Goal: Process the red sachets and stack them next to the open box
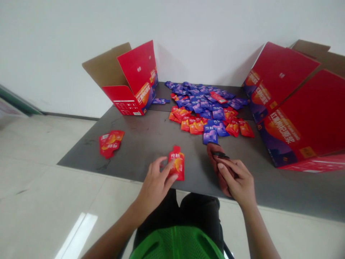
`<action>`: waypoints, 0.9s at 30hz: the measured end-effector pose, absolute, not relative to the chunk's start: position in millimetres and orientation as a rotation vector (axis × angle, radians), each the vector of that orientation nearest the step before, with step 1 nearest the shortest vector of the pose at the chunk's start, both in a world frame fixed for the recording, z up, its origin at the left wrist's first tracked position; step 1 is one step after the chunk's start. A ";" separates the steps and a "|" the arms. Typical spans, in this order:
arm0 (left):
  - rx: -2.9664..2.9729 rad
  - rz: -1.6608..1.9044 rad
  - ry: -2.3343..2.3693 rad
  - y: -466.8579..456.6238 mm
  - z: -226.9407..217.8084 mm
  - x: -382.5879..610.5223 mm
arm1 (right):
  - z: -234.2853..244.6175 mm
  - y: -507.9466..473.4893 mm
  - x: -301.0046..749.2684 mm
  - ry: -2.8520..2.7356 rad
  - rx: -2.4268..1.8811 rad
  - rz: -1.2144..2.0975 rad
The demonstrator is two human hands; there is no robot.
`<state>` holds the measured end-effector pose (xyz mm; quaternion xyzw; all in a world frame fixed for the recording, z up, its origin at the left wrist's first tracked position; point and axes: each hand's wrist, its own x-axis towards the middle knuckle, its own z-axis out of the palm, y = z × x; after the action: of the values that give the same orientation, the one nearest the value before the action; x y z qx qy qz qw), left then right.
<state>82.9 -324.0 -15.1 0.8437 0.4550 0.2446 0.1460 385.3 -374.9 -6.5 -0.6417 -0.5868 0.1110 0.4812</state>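
Note:
A red pouch with an orange fruit print lies flat near the table's front edge, its spout pointing away from me. My left hand is at its left side, fingers apart, with thumb and forefinger resting on the pouch. To the right, my right hand is closed on a reddish-brown cloth, pinched between thumb and fingers. A dark patch shows at the top of the cloth; I cannot make out what it is. Just beyond the cloth lies a purple pouch, at the front of the pile.
A heap of purple pouches mixed with red pouches covers the back of the grey table. An open red carton stands at back left, larger red cartons at right. A few red pouches lie at left.

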 end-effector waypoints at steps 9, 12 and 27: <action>2.660 0.758 1.147 -328.5 -19.1 103.8 | -4.3 -374.8 383.0 -1.471 -1.563 0.243; 2.684 0.771 1.056 -320.8 -19.4 99.6 | -4.5 -374.6 381.2 -1.490 -1.559 0.239; 2.717 1.057 0.761 -342.7 -44.2 52.8 | 48.4 -326.3 326.4 -1.901 -1.373 0.146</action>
<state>52.8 -342.7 -44.2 0.8999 0.2519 0.3500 0.0645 326.4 -326.3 48.4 -0.5391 -0.7464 0.0572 0.3859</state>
